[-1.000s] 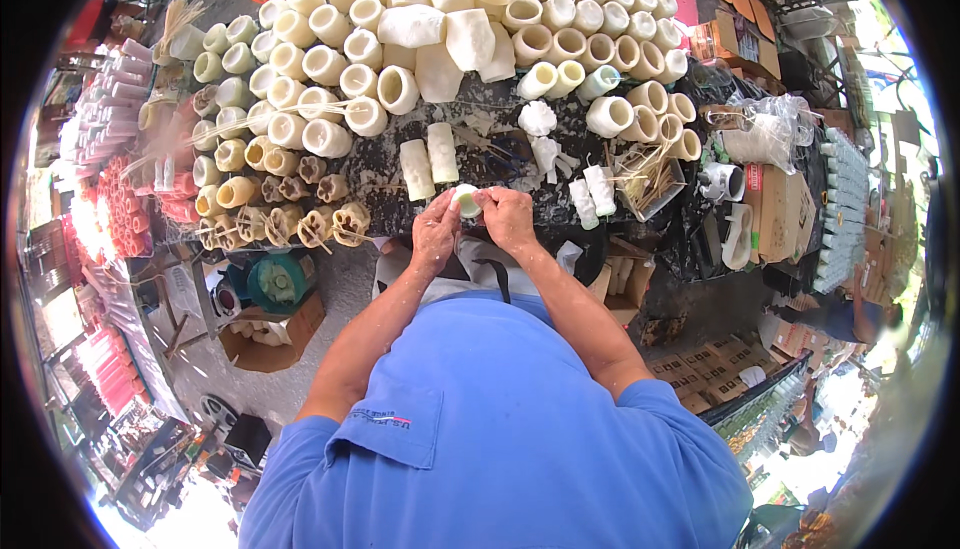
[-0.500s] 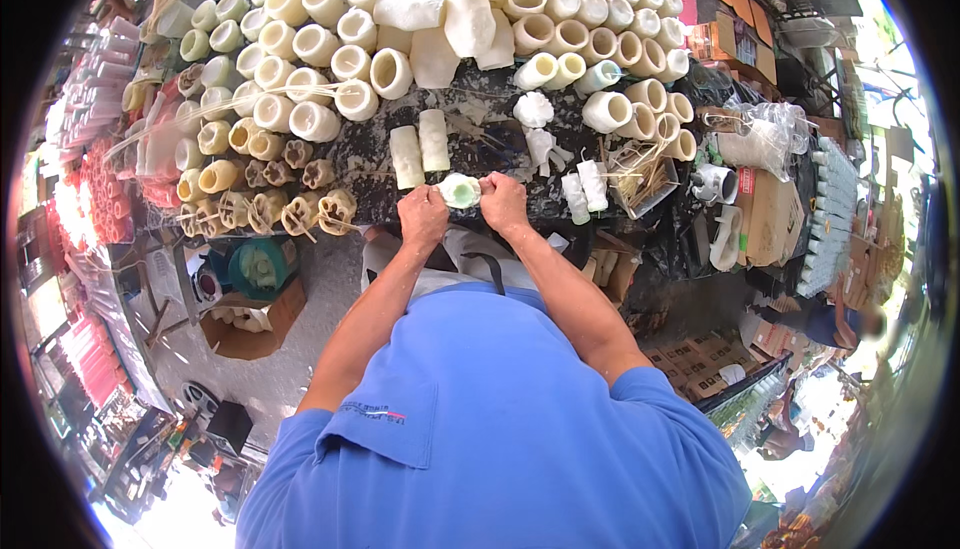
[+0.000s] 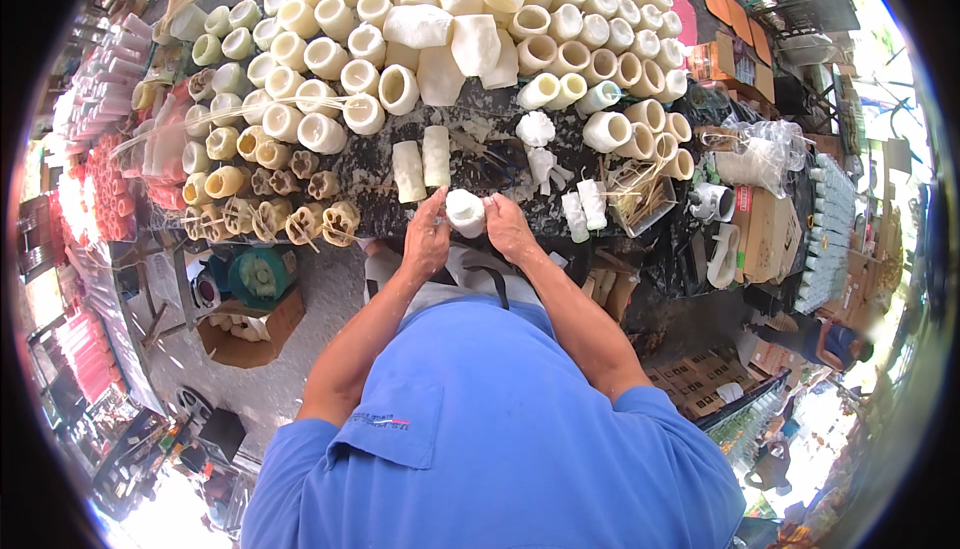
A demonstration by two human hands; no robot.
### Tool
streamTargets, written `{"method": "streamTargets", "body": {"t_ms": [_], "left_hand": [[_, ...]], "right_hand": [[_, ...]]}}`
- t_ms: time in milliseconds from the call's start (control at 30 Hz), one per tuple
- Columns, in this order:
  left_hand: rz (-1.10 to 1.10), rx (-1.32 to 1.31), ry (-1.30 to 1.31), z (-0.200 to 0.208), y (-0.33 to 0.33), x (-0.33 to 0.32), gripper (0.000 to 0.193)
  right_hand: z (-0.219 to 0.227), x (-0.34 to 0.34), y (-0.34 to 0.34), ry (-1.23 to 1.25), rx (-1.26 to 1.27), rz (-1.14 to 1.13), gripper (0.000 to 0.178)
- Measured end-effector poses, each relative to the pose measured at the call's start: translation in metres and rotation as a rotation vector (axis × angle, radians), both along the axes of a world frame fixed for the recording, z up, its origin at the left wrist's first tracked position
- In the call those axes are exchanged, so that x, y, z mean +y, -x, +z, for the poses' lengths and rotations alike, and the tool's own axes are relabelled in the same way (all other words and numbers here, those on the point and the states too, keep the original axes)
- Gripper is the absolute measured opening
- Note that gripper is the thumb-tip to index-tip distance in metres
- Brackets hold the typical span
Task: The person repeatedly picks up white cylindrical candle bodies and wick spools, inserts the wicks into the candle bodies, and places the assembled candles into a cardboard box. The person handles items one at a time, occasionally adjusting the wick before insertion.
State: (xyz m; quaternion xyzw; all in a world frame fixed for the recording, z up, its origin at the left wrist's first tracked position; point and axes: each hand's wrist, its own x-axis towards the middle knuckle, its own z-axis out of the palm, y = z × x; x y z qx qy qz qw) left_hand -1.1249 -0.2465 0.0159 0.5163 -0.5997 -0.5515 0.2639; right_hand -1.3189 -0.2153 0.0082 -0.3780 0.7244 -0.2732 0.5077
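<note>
Tipped the white piece [image 3: 466, 214] over since the earlier frame, turning its green hollow from view! Held it between left hand [image 3: 428, 237] and right hand [image 3: 510, 227], with fingers [image 3: 434, 207] half-curled onto its sides at nine and three o'clock, by the table's [image 3: 372, 174] near edge, below white cylinders [image 3: 408, 171] at eleven.

The person's bare left-hand grip [image 3: 427, 236] and right-hand grip [image 3: 510, 227] hold a white, rounded, waxy-looking piece [image 3: 465, 213] between them, at the near edge of the black, residue-flecked bench [image 3: 376, 161]. Just beyond sit two rough, off-white cylinders [image 3: 408, 171]; farther back, cream-coloured hollow cups [image 3: 360, 77] crowd together in rows.
</note>
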Motion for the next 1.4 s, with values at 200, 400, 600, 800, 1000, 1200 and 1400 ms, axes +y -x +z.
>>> {"method": "streamTargets", "body": {"t_ms": [200,400,600,800,1000,1200,1400], "left_hand": [[-0.235,0.208,0.155,0.063,-0.001,-0.003,0.093],[-0.176,0.31,-0.086,0.091,0.001,-0.033,0.089],[-0.297,0.079,0.22,0.111,-0.001,-0.046,0.073],[-0.337,0.104,0.142,0.111,0.0,-0.038,0.057],[-0.307,0.151,-0.026,0.091,0.002,-0.039,0.046],[-0.15,0.164,0.044,0.077,0.019,-0.032,0.05],[-0.252,-0.075,0.219,0.059,0.016,-0.026,0.057]], "right_hand": [[0.068,-0.009,0.015,-0.176,-0.437,-0.166,0.032],[0.13,-0.01,0.025,0.374,-0.336,0.176,0.089],[0.146,-0.005,0.032,0.147,-0.588,0.152,0.104],[0.133,-0.006,0.035,0.19,-0.497,0.202,0.082],[0.127,-0.012,0.033,0.232,-0.255,0.177,0.066],[0.115,-0.013,0.022,0.373,-0.514,-0.059,0.085],[0.085,0.0,0.007,0.328,-0.136,-0.048,0.075]]}}
